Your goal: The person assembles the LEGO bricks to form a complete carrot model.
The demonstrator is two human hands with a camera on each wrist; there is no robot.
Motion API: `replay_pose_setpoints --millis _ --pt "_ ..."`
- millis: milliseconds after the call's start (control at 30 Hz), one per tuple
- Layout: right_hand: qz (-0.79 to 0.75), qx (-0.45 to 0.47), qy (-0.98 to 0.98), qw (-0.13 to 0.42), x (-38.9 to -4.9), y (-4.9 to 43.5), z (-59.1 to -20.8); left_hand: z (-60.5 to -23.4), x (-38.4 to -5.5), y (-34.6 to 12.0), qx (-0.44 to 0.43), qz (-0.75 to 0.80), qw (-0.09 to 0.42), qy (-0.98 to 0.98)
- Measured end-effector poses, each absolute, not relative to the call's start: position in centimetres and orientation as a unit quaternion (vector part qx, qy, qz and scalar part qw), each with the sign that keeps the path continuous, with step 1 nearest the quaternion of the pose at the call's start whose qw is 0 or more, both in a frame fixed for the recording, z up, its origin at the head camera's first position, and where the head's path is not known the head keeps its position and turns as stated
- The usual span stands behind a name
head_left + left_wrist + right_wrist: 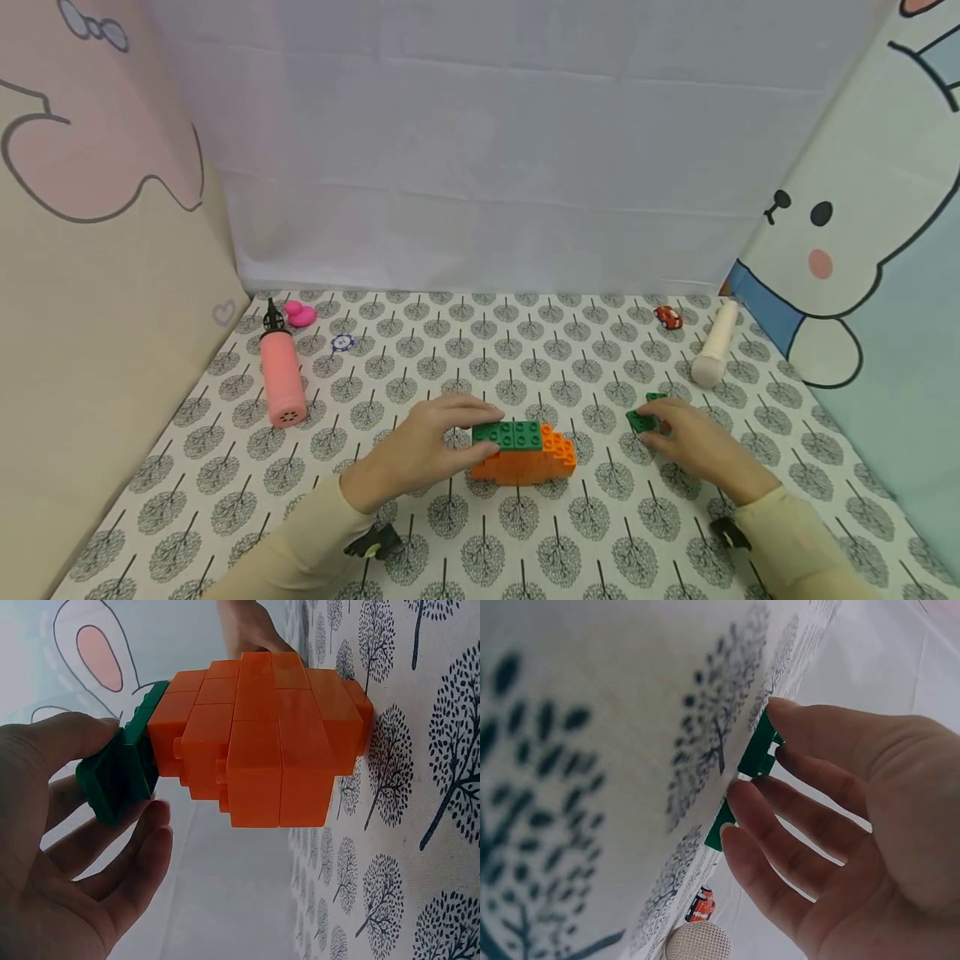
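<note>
An orange block build (519, 469), several layers of toy bricks, stands on the cloth with green bricks (517, 435) along its top. My left hand (431, 442) pinches the green brick (112, 776) at the left end of that row, thumb on one side and fingers on the other. That brick sticks out past the orange bricks (255, 735). To the right, my right hand (693, 442) pinches a loose green brick (757, 750) low at the cloth, between thumb and index finger. Another green brick (720, 825) lies just beyond, close to the other fingertips.
A pink pump (282, 379), a pink duck (300, 314) and a small blue-and-white disc (342, 342) lie at the left. Toward the back right are a red toy car (668, 317) and a white microphone-like thing (716, 343). Fabric walls border the tree-print cloth (465, 567).
</note>
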State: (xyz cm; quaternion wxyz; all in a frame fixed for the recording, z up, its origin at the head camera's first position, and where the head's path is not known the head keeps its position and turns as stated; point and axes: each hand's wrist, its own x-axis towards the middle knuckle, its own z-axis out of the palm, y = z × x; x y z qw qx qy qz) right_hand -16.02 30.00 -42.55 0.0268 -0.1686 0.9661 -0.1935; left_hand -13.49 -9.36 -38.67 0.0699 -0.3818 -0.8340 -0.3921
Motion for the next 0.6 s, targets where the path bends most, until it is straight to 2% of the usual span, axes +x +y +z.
replay_pose_setpoints --millis 267,600 --pt "-0.202 -0.178 0.963 0.028 -16.21 29.94 -42.3 -39.21 -13.48 -9.16 -0.37 -0.429 0.038 -0.823" --pt "-0.191 -0.201 0.961 0.014 -16.29 29.96 -42.46 -39.18 -13.67 -9.01 -0.259 -0.517 -0.07 -0.812"
